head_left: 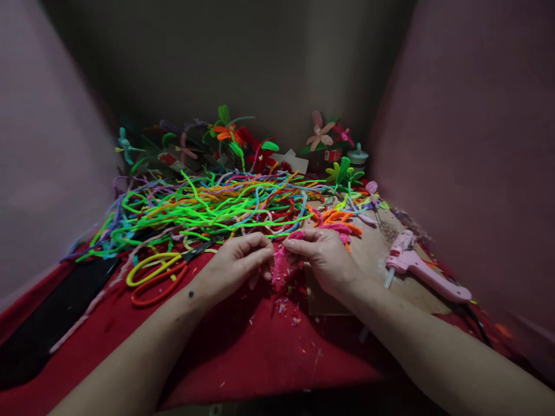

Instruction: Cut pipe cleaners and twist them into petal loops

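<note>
A short pink pipe cleaner piece (280, 263) hangs between my two hands, above the red cloth. My left hand (243, 259) has its thumb and fingers pinched at the piece's left side. On its right side my right hand (318, 254) pinches its upper end between thumb and forefinger. Some of the fingertips are hidden behind the thumbs. Just beyond my right hand lie pink pipe cleaner loops (340, 231) and orange ones (333, 216). Scissors (158, 276) with yellow and red handles rest to the left of my left hand.
Loose pipe cleaners (208, 202) in many colours are heaped across the back. Behind them stand pipe cleaner flowers (321, 137). A pink glue gun (425, 271) lies on the cardboard (373, 271) at right. A black strap-like object (47, 323) is at left. Walls rise on both sides.
</note>
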Tool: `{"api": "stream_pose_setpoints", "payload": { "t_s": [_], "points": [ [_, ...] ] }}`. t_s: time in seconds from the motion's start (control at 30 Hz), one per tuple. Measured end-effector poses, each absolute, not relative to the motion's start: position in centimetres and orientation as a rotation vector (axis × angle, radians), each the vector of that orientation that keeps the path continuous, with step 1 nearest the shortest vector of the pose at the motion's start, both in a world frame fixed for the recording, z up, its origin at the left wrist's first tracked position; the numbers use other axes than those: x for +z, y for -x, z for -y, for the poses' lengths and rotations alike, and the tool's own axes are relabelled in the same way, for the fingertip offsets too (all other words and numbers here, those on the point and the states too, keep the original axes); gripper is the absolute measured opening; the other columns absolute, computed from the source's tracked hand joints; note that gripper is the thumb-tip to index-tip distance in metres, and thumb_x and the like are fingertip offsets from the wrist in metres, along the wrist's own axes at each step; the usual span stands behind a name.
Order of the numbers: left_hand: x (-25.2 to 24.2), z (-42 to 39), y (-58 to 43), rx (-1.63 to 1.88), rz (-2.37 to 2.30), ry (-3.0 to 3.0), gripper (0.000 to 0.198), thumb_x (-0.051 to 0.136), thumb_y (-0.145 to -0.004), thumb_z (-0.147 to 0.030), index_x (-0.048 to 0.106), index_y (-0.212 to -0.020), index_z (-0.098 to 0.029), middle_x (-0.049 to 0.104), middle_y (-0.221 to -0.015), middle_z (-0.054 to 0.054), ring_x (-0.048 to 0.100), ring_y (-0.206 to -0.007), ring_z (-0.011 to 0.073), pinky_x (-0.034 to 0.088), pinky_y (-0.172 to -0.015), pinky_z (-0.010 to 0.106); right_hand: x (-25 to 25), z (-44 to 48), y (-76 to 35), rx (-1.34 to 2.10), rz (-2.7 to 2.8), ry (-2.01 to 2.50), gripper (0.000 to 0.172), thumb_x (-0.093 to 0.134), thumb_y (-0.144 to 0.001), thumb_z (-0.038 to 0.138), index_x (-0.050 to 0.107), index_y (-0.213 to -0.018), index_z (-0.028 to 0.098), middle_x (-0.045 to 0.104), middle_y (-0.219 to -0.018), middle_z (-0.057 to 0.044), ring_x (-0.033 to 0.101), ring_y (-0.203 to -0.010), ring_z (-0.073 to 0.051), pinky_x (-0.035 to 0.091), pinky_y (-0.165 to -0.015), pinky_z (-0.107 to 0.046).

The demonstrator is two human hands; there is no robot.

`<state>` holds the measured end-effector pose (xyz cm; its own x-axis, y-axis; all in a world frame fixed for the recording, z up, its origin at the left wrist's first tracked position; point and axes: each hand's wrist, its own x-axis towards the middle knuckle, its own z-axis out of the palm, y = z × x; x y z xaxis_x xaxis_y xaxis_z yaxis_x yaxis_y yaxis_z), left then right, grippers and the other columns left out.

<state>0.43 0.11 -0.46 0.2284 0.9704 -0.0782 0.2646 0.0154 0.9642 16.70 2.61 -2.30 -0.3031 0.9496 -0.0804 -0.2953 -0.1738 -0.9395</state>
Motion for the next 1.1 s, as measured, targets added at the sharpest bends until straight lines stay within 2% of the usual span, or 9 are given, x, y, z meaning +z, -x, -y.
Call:
{"api": "stream_pose_setpoints", "payload": {
  "t_s": [0.1, 0.2, 0.27, 0.37, 0.57, 0.77, 0.9, 1.0, 1.1],
  "points": [
    [-0.4, -0.1, -0.7, 0.914, -1.271, -1.42, 0.021, 0.059, -0.077, -0.036, 0.062, -0.087, -0.017, 0.057, -0.056, -0.002, 0.05, -0.044, 0.009, 0.038, -0.044, 0.018, -2.2, -2.5, -16.8, 1.625, 1.162, 0.93, 0.018, 0.072, -0.063, 0.025, 0.06, -0.056, 0.014, 0.054, -0.049, 0.003, 0.046, -0.044, -0.007, 0.033, -0.046, -0.022],
    [-0.5, -0.1, -0.9, 0.865, -1.281, -1.429, 0.016, 0.064, -0.073, -0.032, 0.062, -0.07, -0.016, 0.051, -0.05, -0.004, 0.043, -0.044, 0.0071, 0.033, -0.043, 0.017, -2.3, -2.3, -16.7, 1.645, 1.202, 0.961, 0.015, 0.071, -0.066, 0.026, 0.064, -0.062, 0.014, 0.054, -0.05, 0.004, 0.043, -0.045, -0.007, 0.03, -0.045, -0.022],
    [-0.6, 0.0, -1.0, 0.847, -1.296, -1.424, 0.022, 0.063, -0.073, -0.032, 0.057, -0.06, -0.015, 0.045, -0.048, -0.005, 0.036, -0.042, 0.0053, 0.026, -0.04, 0.016, -2.6, -2.2, -16.6, 1.647, 1.212, 0.942, 0.018, 0.069, -0.069, 0.03, 0.065, -0.063, 0.013, 0.056, -0.053, 0.002, 0.045, -0.048, -0.008, 0.032, -0.048, -0.022],
    [-0.7, 0.2, -1.0, 0.826, -1.269, -1.401, 0.024, 0.062, -0.074, -0.034, 0.055, -0.06, -0.016, 0.041, -0.048, -0.006, 0.03, -0.042, 0.0051, 0.021, -0.04, 0.017, -3.0, -2.3, -16.5, 1.642, 1.153, 0.855, 0.022, 0.067, -0.071, 0.032, 0.064, -0.06, 0.014, 0.057, -0.054, 0.002, 0.047, -0.049, -0.008, 0.035, -0.051, -0.023],
    [-1.6, -0.1, -0.9, 0.802, -1.133, -1.443, 0.024, 0.061, -0.075, -0.035, 0.052, -0.062, -0.016, 0.041, -0.052, -0.006, 0.033, -0.047, 0.0061, 0.025, -0.044, 0.018, -3.7, -3.0, -16.5, 1.7, 1.057, 0.846, 0.027, 0.072, -0.067, 0.032, 0.057, -0.053, 0.014, 0.05, -0.047, 0.003, 0.04, -0.042, -0.006, 0.026, -0.042, -0.021],
    [-2.0, -0.3, -1.2, 0.921, -1.192, -1.273, 0.027, 0.061, -0.073, -0.038, 0.049, -0.062, -0.016, 0.039, -0.047, -0.008, 0.029, -0.041, 0.0047, 0.019, -0.04, 0.018, -3.6, -2.9, -16.3, 1.73, 1.118, 0.82, 0.023, 0.07, -0.069, 0.035, 0.063, -0.066, 0.013, 0.057, -0.056, 0.001, 0.048, -0.048, -0.008, 0.036, -0.048, -0.021],
    [-1.6, -0.3, -1.3, 0.912, -1.251, -1.347, 0.027, 0.061, -0.073, -0.038, 0.051, -0.062, -0.016, 0.043, -0.048, -0.007, 0.033, -0.041, 0.0052, 0.024, -0.041, 0.019, -3.0, -2.4, -16.3, 1.666, 1.219, 0.878, 0.019, 0.066, -0.072, 0.028, 0.06, -0.063, 0.013, 0.052, -0.052, 0.004, 0.044, -0.046, -0.006, 0.032, -0.046, -0.02],
    [-1.1, -0.4, -1.1, 1.023, -1.313, -1.419, 0.021, 0.066, -0.071, -0.034, 0.059, -0.076, -0.015, 0.057, -0.065, -0.003, 0.047, -0.054, 0.0079, 0.035, -0.049, 0.02, -2.3, -2.0, -16.3, 1.606, 1.302, 0.93, 0.018, 0.062, -0.075, 0.027, 0.058, -0.064, 0.014, 0.051, -0.052, 0.004, 0.043, -0.045, -0.006, 0.031, -0.045, -0.02],
    [-0.8, -0.3, -0.8, 1.164, -1.294, -1.384, 0.017, 0.065, -0.073, -0.031, 0.062, -0.082, -0.016, 0.059, -0.074, -0.002, 0.05, -0.063, 0.0086, 0.039, -0.057, 0.02, -2.0, -1.5, -16.1, 1.568, 1.437, 1.012, 0.017, 0.058, -0.076, 0.025, 0.055, -0.063, 0.015, 0.048, -0.048, 0.005, 0.04, -0.04, -0.006, 0.028, -0.041, -0.019]
  ]
}}
